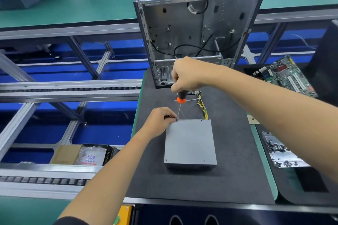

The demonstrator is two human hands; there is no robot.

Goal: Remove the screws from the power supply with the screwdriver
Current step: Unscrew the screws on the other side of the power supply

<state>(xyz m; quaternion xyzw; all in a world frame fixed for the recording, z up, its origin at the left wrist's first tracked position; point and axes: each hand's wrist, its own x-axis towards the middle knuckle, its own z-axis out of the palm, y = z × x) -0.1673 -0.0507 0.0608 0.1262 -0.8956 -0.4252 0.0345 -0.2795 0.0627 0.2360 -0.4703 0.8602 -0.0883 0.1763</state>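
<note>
A grey metal power supply (190, 142) lies flat on the black mat (237, 170), its yellow and black cables (202, 105) running out of the far side. My right hand (188, 76) grips the black and orange handle of a screwdriver (181, 99) held upright. Its thin shaft comes down to the box's far left corner. There my left hand (159, 122) rests against the corner and pinches at the shaft's tip. The screw itself is hidden by my fingers. Small dark screw heads show at the box's other top corners.
An empty open computer case (193, 29) stands behind the power supply. A green circuit board (285, 76) lies at the right, with a metal plate of several loose screws (281, 151) nearer. On the left run conveyor rails and a cardboard box (82, 154).
</note>
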